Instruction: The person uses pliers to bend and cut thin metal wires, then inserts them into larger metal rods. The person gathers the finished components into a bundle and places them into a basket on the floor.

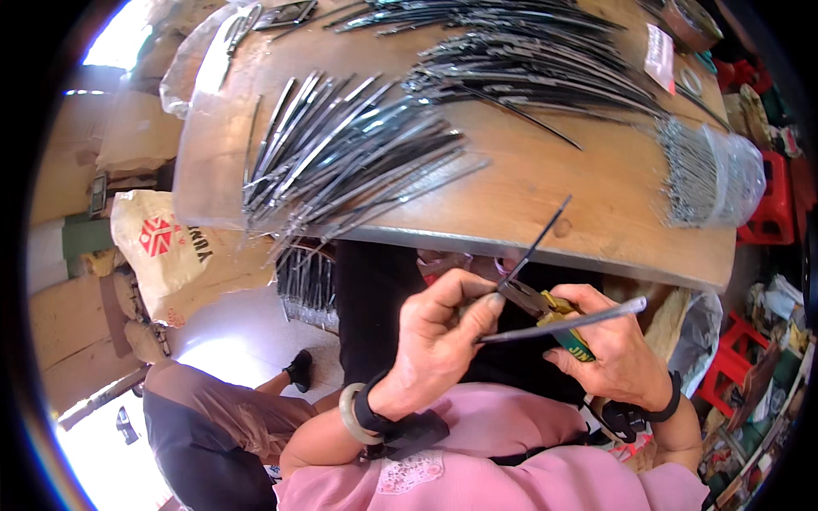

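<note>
Green-and-yellow pliers (558, 305) are held in the right hand (615, 349), before the worktop's (503, 200) front edge. Left hand (445, 330): pinching a dark rod (538, 243), its tip over that edge; pliers' nose at its lower end, contact unclear. A strip (601, 316) crosses the pliers. Bars (345, 157) heaped toward front left corner; wires (688, 170) bundled near front right.

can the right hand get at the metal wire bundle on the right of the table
Probably not while full: the right hand grips pliers, though bare wooden tabletop seems to leave the way to the wire bundle free.
</note>
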Available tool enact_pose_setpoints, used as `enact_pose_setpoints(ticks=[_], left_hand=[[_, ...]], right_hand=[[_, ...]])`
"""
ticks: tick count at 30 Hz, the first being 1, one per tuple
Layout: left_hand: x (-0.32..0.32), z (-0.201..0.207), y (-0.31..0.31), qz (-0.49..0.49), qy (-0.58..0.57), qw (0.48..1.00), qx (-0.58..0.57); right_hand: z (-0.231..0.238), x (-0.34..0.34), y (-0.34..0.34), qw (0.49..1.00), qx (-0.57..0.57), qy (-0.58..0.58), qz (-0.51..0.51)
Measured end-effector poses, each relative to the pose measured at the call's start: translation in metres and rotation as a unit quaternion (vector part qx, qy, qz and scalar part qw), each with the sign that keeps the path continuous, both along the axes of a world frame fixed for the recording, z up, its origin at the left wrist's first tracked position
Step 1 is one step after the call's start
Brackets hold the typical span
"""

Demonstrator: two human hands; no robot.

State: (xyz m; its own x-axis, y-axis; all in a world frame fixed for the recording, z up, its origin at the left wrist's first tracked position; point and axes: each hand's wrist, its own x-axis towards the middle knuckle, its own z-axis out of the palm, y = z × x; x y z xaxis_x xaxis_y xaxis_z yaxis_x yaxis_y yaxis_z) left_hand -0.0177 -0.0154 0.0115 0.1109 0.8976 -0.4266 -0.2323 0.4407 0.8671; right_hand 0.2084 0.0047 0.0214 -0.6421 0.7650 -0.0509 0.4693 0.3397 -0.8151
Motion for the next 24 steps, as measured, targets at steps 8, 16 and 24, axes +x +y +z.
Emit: enact_pose_setpoints(ticks=[8,16,24], left_hand=[[-0.013,0.004,0.003,0.001,0.048,0.998,0.034],[-0.037,0.03,0.041,0.064,0.029,0.997,-0.021],[-0.123,0.004,0.099,0.116,0.516,0.8,0.283]], right_hand=[[-0.009,-0.015,0.005,0.997,0.062,0.005,0.037],[-0.005,-0.039,0.033,0.996,0.025,0.088,0.003],[0.005,0.019,0.022,0.973,-0.088,0.115,-0.178]])
